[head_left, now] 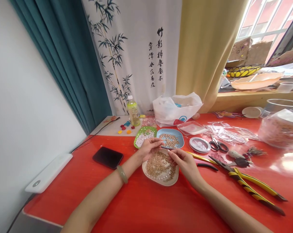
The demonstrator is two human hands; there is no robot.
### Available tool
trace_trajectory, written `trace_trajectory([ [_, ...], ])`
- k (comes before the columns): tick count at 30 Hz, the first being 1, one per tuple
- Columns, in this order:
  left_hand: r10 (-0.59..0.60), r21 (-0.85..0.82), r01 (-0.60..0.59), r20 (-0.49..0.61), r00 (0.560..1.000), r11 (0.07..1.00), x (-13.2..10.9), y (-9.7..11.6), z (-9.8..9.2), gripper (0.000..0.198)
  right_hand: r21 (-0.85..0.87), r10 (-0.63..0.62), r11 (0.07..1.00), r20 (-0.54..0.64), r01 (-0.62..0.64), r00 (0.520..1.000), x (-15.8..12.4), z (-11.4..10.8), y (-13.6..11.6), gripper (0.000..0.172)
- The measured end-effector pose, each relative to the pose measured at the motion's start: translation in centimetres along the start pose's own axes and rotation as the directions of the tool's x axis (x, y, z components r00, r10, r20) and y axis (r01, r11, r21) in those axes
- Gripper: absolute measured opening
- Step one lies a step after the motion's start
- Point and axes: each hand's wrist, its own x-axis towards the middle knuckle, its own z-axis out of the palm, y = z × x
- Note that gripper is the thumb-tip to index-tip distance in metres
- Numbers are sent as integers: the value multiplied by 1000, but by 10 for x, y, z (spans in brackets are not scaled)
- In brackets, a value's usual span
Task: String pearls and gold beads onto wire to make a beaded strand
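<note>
Above a cream dish [146, 173] of small gold beads [157, 163], my left hand [151, 148] and my right hand [184, 161] are held close together. Both hands are closed in a pinch at the fingertips. Something tiny and pale shows between them, too small to name. A row of white beads [162, 178] lies among the gold ones near the dish's front. Just behind my left hand is a green dish [136, 142] with white beads [142, 138]. Beside it, a blue dish [181, 137] holds larger gold beads [169, 140]. A green bangle [122, 174] circles my left wrist.
A black phone [108, 157] lies at left. Long-nose pliers [243, 183], scissors [218, 145] and a round white spool [200, 145] lie at right. Behind stand a drink bottle [133, 111] and a white plastic bag [177, 110]. A white power strip [49, 173] rests at the left edge.
</note>
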Motion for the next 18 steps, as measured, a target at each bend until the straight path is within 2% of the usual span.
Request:
trace_trajectory([
  [18,37,31,-37,13,999,999,3,-2,-3,25,-21,-4,1000,5,5,1000,0,0,-2,30],
])
